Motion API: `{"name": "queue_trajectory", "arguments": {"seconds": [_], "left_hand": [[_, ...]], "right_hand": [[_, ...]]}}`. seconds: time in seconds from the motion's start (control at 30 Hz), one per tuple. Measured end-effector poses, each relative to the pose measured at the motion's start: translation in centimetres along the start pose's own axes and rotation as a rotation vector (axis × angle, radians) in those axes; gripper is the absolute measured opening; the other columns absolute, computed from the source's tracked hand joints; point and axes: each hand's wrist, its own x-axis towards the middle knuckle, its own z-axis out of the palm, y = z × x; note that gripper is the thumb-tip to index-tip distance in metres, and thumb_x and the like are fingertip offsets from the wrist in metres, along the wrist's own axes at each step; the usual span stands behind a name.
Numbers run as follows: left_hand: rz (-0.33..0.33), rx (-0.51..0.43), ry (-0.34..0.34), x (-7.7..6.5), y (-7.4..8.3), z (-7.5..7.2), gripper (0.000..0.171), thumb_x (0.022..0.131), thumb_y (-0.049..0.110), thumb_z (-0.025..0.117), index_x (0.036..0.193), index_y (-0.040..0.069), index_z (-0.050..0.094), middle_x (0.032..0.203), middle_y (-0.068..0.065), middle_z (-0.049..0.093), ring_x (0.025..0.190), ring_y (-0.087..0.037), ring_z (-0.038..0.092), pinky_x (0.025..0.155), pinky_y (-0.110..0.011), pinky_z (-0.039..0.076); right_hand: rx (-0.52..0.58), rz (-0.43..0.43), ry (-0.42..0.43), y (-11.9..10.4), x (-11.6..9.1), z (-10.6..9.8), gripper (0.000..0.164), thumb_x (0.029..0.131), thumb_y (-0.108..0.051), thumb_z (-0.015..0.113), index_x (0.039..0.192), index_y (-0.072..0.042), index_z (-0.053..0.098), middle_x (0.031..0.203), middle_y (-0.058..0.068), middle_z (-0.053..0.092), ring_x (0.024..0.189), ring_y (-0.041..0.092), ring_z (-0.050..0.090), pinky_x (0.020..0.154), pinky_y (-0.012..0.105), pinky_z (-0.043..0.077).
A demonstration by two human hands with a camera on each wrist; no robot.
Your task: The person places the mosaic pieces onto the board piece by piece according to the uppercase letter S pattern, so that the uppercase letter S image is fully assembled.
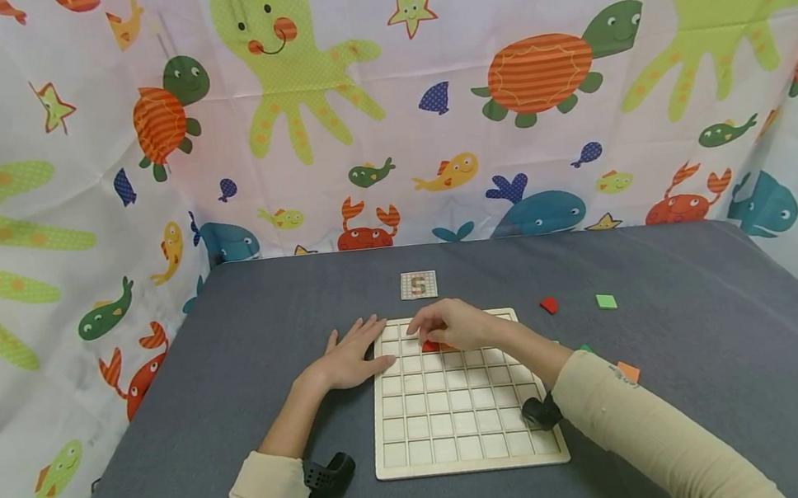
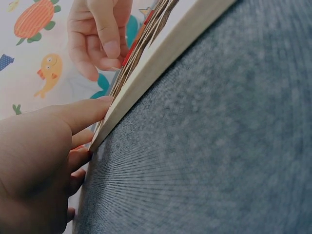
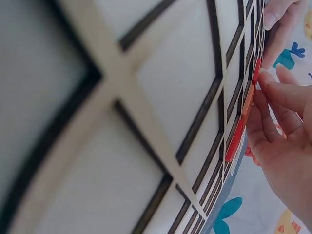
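Observation:
A pale wooden grid board [image 1: 471,467] lies on the dark table. My left hand [image 1: 348,359] rests at its upper left corner, fingers extended, thumb on the rim. Over the board's upper rows hovers my right hand [image 1: 456,325], its fingers loosely bent downward. In the right wrist view its fingertips [image 3: 265,78] touch or nearly touch a red tile [image 3: 257,69] set in the grid. An orange tile [image 3: 247,105] and another red tile [image 3: 235,140] sit in line with it. No piece shows clearly between the fingers.
Behind the board lies a small card [image 1: 418,285] with an S-like pattern. To the right are a loose red piece [image 1: 550,305], a light green square [image 1: 606,301], a green piece [image 1: 586,348] and an orange piece [image 1: 628,372], partly behind the right forearm. A printed curtain [image 1: 368,120] encloses the table.

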Motion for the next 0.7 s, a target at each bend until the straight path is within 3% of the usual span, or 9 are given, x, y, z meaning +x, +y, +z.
{"name": "queue_trajectory", "arguments": {"seconds": [0.13, 0.33, 0.7], "left_hand": [[0.004, 0.0, -0.003, 0.0, 0.0, 0.0, 0.07, 0.097, 0.041, 0.052, 0.151, 0.006, 0.025, 0.156, -0.015, 0.018, 0.143, -0.033, 0.007, 0.107, -0.062, -0.002], [0.004, 0.001, -0.009, 0.0, -0.1, -0.1, 0.07, 0.098, 0.041, 0.051, 0.152, 0.006, 0.024, 0.156, -0.015, 0.016, 0.143, -0.033, 0.006, 0.107, -0.062, -0.003], [0.019, -0.002, -0.013, 0.0, -0.2, -0.1, 0.071, 0.098, 0.04, 0.052, 0.152, 0.005, 0.023, 0.156, -0.015, 0.016, 0.143, -0.033, 0.006, 0.107, -0.062, -0.003]], "right_hand": [[-0.006, 0.002, 0.017, 0.2, 0.0, -0.1, 0.024, 0.094, 0.005, 0.053, 0.114, 0.0, 0.065, 0.09, 0.008, 0.067, 0.071, 0.017, 0.058, 0.065, 0.024, 0.045], [0.076, 0.044, 0.08, 0.6, -0.5, -0.8, 0.026, 0.098, -0.004, 0.052, 0.122, 0.003, 0.061, 0.108, 0.016, 0.065, 0.098, 0.028, 0.062, 0.082, 0.036, 0.05], [0.205, 0.151, 0.155, 2.1, -2.6, -2.4, 0.03, 0.1, -0.014, 0.053, 0.124, 0.002, 0.06, 0.118, 0.021, 0.06, 0.103, 0.031, 0.059, 0.082, 0.041, 0.051]]}}
